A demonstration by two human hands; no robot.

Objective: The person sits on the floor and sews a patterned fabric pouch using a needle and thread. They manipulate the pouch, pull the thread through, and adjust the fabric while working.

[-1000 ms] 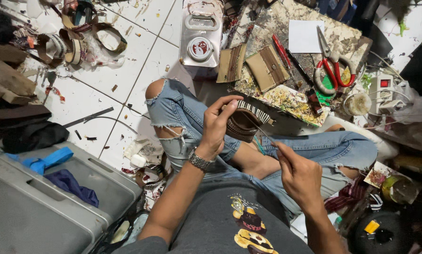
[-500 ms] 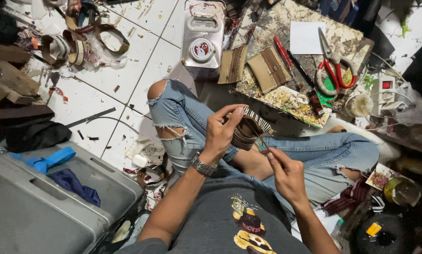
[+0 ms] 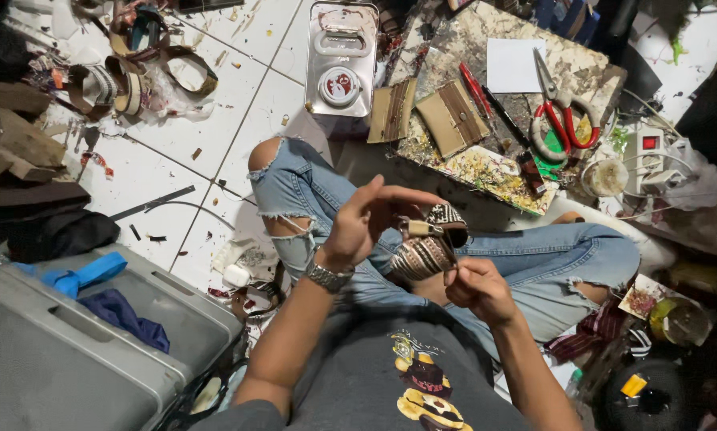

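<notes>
I sit cross-legged on the floor in torn blue jeans. My left hand (image 3: pixel 366 219), with a metal watch on the wrist, holds a patterned black-and-cream woven strap (image 3: pixel 426 254) that has a small brass buckle (image 3: pixel 419 227) on it. My right hand (image 3: pixel 477 289) pinches the lower end of the same strap just below the left hand. Both hands are in front of my chest, above my lap.
A stained work board (image 3: pixel 526 88) lies ahead with red-handled scissors (image 3: pixel 562 112), a white paper sheet (image 3: pixel 516 65), tan wallet pieces (image 3: pixel 450 118) and a red pen. A metal can (image 3: pixel 341 60) stands on the white tiles. A grey case (image 3: pixel 71 343) sits at my left; straps lie far left.
My right hand has moved in from the right and closed on the strap's lower end. My left hand has shifted slightly right, with the strap turned up between both hands.
</notes>
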